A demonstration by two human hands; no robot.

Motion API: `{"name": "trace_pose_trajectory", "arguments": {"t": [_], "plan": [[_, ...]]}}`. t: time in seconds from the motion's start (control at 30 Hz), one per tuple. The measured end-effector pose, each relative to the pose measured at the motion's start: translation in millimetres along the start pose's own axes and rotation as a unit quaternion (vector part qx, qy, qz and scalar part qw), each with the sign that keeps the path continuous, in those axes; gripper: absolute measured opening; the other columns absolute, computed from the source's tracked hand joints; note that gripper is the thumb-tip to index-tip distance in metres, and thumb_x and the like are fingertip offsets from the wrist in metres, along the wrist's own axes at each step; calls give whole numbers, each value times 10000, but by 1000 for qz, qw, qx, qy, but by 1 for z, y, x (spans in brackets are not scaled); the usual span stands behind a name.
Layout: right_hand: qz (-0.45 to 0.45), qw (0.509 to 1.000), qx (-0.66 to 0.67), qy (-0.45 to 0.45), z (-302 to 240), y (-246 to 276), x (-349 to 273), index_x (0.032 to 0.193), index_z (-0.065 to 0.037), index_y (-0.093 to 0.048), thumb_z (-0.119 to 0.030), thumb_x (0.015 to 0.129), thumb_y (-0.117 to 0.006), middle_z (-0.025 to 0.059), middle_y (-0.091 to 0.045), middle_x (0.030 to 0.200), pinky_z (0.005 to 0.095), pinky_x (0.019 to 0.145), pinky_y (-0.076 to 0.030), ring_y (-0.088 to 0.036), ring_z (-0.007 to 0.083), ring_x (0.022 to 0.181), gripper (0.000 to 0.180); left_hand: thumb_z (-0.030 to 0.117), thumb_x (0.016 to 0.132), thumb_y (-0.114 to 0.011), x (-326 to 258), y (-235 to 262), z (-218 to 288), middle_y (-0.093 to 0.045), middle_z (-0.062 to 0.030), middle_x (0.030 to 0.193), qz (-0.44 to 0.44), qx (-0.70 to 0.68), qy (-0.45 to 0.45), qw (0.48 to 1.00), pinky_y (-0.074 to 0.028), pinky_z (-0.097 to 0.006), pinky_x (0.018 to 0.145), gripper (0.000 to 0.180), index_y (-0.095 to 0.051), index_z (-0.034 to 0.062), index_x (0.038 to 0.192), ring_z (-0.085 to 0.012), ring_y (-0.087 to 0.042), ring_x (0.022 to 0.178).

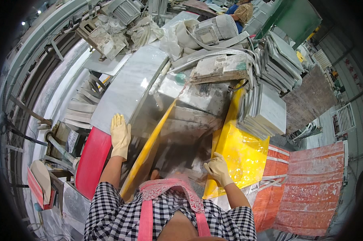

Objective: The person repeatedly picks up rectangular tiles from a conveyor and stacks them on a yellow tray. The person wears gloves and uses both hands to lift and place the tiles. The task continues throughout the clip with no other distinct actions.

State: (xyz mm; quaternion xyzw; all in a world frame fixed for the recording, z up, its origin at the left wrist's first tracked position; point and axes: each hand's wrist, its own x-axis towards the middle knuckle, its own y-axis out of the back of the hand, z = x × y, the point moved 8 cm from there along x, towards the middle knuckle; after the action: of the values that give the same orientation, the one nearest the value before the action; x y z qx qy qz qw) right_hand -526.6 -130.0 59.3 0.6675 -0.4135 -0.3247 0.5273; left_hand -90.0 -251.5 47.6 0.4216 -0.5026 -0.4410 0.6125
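Nearest to the camera is the person's checked shirt point(103, 211), with a pink apron strap point(145, 219) on each side of the chest. The right hand point(217, 168), in a pale glove point(221, 173), is at the left edge of a glossy yellow sheet point(246, 154); its fingers are partly bent, but I cannot tell whether they are clamped on this edge or only touch it. The left hand point(121, 134), also gloved, is laid flat with the fingers straight and close to each other, clamped on nothing, at the lower right corner of a smooth grey-white slab point(129, 84). The slab extends away from the person, on the left of the middle, and a red panel point(94, 162) meets its near end. Between the two hands, a narrow yellow strip point(149, 142) runs obliquely. At the right lies a dusty orange sheet point(310, 188). Farther, behind the yellow sheet, pale tiles point(266, 108) stand in a tight row, and a dirty block point(219, 69) with a green stain is to their left. Beyond the block is a grey motor point(215, 30). Farthest are a green panel point(296, 22) and, to its left, another person point(244, 14), seen only in part.
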Motion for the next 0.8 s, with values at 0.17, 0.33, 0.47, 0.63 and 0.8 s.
{"name": "trace_pose_trajectory", "arguments": {"t": [0.17,0.33,0.47,0.63,0.8], "plan": [[8,1000,-9,11,-3,4,1,574,-71,-642,-314,936,-610,148,-658,653,440,1089,-427,-671,317,749,437,240,940,-626,0,0,-1,-462,-264,1508,0,-12,3,1000,-261,-463,1237,612,-466,-78,1438,-395,-391,1438],[-62,998,-15,-26,2,-6,-1,643,-51,-727,-343,964,-516,163,-715,750,430,1120,-378,-690,317,919,482,251,943,-620,-1,0,0,-466,-269,1502,9,-11,1,1000,-264,-460,1235,611,-468,-80,1434,-391,-394,1437],[6,999,-35,17,-3,0,0,576,-80,-650,-319,923,-632,140,-666,663,442,1089,-431,-676,312,771,422,258,947,-614,-1,-1,0,-470,-273,1496,0,3,0,1000,-271,-461,1232,608,-470,-80,1432,-389,-403,1430],[-8,1000,-15,2,3,-7,-3,590,-79,-657,-315,921,-640,126,-667,691,442,1107,-422,-668,300,821,407,267,948,-620,-1,0,1,-478,-266,1493,6,18,-1,1000,-277,-454,1228,609,-477,-72,1433,-385,-416,1422],[3,1000,-15,3,3,-6,-4,583,-82,-657,-327,925,-634,123,-673,682,447,1103,-431,-671,303,812,422,274,952,-622,-1,-1,1,-469,-257,1505,5,25,3,1000,-276,-455,1228,614,-472,-69,1439,-380,-406,1430]]}}
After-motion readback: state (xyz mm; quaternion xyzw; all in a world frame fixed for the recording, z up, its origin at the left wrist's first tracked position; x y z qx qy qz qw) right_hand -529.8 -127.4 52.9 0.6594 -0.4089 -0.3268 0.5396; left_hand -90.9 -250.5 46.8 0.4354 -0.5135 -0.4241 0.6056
